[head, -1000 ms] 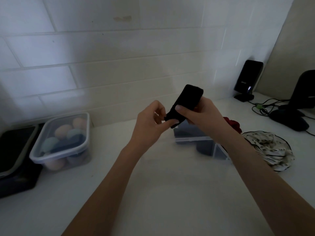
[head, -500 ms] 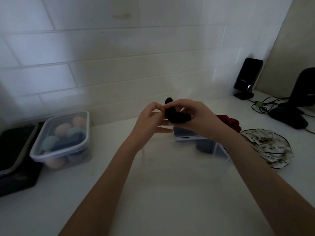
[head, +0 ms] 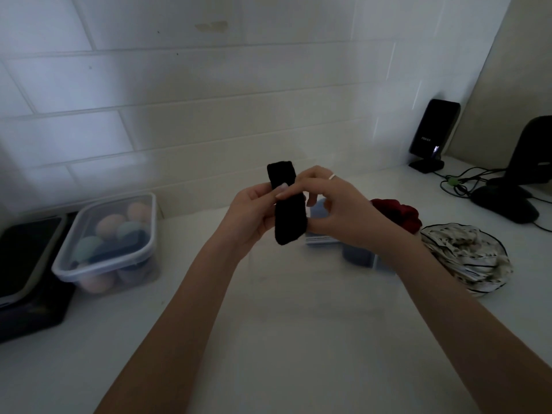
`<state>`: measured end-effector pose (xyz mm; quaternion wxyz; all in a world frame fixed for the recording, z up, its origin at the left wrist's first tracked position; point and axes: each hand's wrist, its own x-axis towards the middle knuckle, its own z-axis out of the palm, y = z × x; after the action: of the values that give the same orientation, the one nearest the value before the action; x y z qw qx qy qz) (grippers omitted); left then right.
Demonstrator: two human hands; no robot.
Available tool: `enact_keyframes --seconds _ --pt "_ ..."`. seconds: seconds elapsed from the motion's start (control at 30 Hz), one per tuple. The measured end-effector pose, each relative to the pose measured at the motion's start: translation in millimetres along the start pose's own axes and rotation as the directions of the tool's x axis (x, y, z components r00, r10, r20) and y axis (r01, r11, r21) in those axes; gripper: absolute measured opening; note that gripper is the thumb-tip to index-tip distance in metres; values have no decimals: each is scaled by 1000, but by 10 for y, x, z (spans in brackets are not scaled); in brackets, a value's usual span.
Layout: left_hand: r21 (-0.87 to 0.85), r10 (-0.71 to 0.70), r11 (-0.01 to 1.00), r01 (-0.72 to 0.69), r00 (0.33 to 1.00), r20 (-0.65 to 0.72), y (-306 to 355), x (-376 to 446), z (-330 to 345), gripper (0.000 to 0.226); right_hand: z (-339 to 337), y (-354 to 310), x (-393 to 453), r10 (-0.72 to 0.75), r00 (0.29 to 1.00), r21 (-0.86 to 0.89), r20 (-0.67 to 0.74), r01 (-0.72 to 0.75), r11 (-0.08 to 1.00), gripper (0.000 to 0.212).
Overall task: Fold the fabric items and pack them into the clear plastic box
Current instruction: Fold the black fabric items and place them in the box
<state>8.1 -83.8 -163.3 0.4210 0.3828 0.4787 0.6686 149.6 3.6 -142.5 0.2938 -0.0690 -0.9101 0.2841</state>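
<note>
A narrow black fabric strip (head: pixel 289 213) stands upright in the air above the white counter, held between both hands. My left hand (head: pixel 251 216) grips its left edge with the thumb across the front. My right hand (head: pixel 334 210) pinches its right side with forefinger and thumb. Behind my right hand sits the clear plastic box (head: pixel 385 265), partly hidden, with blue-grey fabric (head: pixel 357 255) inside. A red fabric item (head: pixel 397 215) and a white patterned fabric item (head: pixel 466 258) lie to the box's right.
A lidded clear container (head: pixel 107 246) with pastel egg-shaped things stands at the left, beside a dark tray-like object (head: pixel 27 264). At the back right stand a black device (head: pixel 434 132), cables (head: pixel 460 183) and a dark stand (head: pixel 507 201). A tiled wall runs behind the counter.
The black fabric was a tilted flat strip, then bunched small between the fingers, and now stands upright and flat again. Both hands stayed together above the counter.
</note>
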Motion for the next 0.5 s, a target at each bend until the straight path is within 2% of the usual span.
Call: enact_keyframes --seconds 0.13,0.2,0.3,0.4,0.5 --pt "-9 9 1000 -9 1000 -20 -3 8 -5 24 25 24 12 -66 997 -45 -30 65 997 27" --pt "6 30 1000 -30 999 -30 -14 20 -9 22 48 34 9 -54 997 -28 -58 52 998 21" --pt "32 63 998 -61 997 -53 -44 30 13 15 70 26 14 49 994 41 -101 -45 998 13" --pt "72 97 993 -91 991 -90 -67 45 38 24 96 50 26 189 974 144 -126 -171 975 9" --pt "141 119 985 -104 987 -105 -83 57 49 25 104 68 35 299 944 295 -139 -248 922 17"
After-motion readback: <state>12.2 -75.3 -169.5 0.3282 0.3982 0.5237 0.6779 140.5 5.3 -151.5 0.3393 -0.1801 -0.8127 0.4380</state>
